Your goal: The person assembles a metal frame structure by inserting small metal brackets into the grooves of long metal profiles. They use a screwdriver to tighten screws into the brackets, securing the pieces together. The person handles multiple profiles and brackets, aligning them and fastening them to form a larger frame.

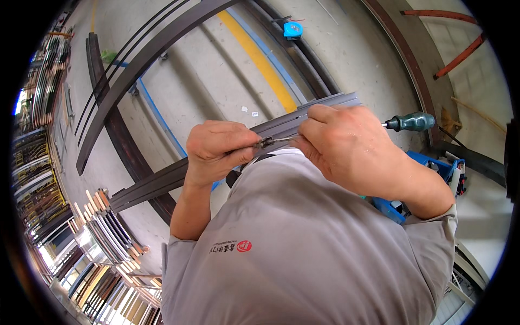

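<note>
A long dark grey metal profile (162, 181) runs across in front of my chest. My left hand (219, 149) pinches a small dark metal fitting (265, 142) against the profile. My right hand (341, 143) is closed around a screwdriver with a dark green handle (414, 122); its thin shaft reaches left to the fitting. Both hands sit close together over the profile, above my grey shirt (303, 244).
Several dark curved profiles (124, 81) lie on the concrete floor with yellow (260, 59) and blue floor lines. A blue tape measure (293, 30) lies farther off. A blue tool (439, 168) sits at right. Stacked profiles (111, 230) fill racks at left.
</note>
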Demonstrator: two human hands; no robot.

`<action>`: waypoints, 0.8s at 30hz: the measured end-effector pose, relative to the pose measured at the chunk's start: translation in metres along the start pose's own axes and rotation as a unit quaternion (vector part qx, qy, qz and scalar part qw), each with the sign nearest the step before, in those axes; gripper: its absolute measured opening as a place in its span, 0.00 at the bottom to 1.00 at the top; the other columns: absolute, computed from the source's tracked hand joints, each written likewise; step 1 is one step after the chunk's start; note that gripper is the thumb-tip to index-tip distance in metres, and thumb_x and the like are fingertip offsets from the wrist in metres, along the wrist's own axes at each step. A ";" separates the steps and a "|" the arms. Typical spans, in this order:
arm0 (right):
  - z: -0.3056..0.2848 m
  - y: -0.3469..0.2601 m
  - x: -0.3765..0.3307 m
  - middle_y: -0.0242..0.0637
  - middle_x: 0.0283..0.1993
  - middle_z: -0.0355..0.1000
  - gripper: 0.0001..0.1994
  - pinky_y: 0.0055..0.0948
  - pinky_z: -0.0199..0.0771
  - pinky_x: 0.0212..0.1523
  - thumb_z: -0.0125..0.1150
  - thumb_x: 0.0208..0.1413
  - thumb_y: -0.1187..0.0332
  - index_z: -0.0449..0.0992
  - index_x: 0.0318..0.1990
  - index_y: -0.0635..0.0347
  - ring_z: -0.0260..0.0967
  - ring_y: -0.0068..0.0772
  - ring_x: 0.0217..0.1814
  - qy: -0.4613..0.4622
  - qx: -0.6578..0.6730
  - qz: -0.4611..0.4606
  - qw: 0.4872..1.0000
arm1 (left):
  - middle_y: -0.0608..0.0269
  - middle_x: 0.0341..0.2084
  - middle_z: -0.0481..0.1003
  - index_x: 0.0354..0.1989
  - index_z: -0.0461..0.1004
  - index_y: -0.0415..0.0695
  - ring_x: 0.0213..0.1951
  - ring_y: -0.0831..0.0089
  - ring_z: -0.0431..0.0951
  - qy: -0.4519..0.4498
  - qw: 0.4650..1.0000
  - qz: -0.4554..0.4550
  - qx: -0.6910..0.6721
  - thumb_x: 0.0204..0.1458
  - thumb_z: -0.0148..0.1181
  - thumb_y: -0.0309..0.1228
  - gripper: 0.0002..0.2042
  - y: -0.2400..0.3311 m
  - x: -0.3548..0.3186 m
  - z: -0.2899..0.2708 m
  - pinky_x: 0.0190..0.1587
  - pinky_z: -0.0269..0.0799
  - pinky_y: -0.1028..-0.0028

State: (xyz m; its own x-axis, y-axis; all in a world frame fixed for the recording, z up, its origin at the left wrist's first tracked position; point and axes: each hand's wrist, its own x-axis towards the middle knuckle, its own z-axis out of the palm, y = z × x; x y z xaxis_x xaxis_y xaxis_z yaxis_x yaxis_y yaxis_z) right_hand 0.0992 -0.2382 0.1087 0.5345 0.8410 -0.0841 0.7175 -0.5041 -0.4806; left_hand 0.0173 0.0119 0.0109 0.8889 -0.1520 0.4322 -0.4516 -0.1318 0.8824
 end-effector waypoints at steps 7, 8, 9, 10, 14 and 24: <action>0.005 0.002 0.001 0.39 0.31 0.69 0.08 0.45 0.72 0.32 0.72 0.56 0.70 0.77 0.31 0.63 0.71 0.48 0.33 0.051 0.037 -0.031 0.997 | 0.55 0.23 0.81 0.35 0.83 0.33 0.23 0.67 0.80 -0.005 1.000 0.020 -0.011 0.45 0.75 0.19 0.09 0.000 0.000 -0.003 0.25 0.72 0.73; 0.004 0.002 0.000 0.39 0.31 0.69 0.08 0.45 0.72 0.32 0.72 0.55 0.71 0.77 0.32 0.63 0.71 0.48 0.33 0.045 0.037 -0.025 0.998 | 0.55 0.23 0.80 0.35 0.83 0.33 0.23 0.67 0.80 -0.004 1.000 0.019 -0.005 0.45 0.76 0.19 0.09 0.001 0.000 -0.003 0.25 0.72 0.73; 0.006 0.000 0.000 0.40 0.32 0.69 0.07 0.45 0.72 0.32 0.72 0.55 0.72 0.78 0.33 0.63 0.71 0.48 0.34 0.061 0.045 -0.018 0.997 | 0.55 0.23 0.80 0.35 0.83 0.32 0.23 0.67 0.80 -0.002 1.000 0.021 -0.001 0.45 0.75 0.18 0.09 0.002 0.000 -0.004 0.25 0.72 0.73; 0.009 -0.003 0.000 0.40 0.33 0.68 0.07 0.45 0.72 0.32 0.72 0.55 0.73 0.78 0.33 0.63 0.70 0.49 0.34 0.076 0.053 -0.010 0.996 | 0.55 0.23 0.80 0.35 0.83 0.32 0.23 0.67 0.80 0.000 1.000 0.022 0.003 0.44 0.75 0.18 0.09 0.003 0.001 -0.005 0.25 0.72 0.73; 0.012 0.003 -0.002 0.43 0.35 0.67 0.07 0.45 0.71 0.33 0.73 0.54 0.74 0.78 0.36 0.63 0.69 0.50 0.35 0.055 0.050 -0.029 0.997 | 0.56 0.22 0.80 0.34 0.82 0.33 0.22 0.67 0.80 0.000 1.000 -0.004 0.015 0.43 0.73 0.17 0.09 0.012 0.005 -0.006 0.25 0.72 0.73; 0.013 0.005 0.002 0.46 0.37 0.68 0.06 0.45 0.72 0.37 0.70 0.56 0.77 0.79 0.39 0.65 0.70 0.53 0.36 0.002 0.133 0.015 0.991 | 0.61 0.19 0.77 0.31 0.83 0.36 0.20 0.72 0.75 0.005 0.994 -0.081 0.080 0.44 0.68 0.20 0.05 0.024 0.008 0.008 0.24 0.67 0.72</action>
State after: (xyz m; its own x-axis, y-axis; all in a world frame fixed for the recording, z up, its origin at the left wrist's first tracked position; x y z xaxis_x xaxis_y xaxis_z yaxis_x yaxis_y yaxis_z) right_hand 0.0978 -0.2367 0.0943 0.5557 0.8256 -0.0981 0.5587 -0.4583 -0.6912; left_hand 0.0126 -0.0003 0.0344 0.9513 -0.1068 0.2892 -0.3082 -0.3074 0.9003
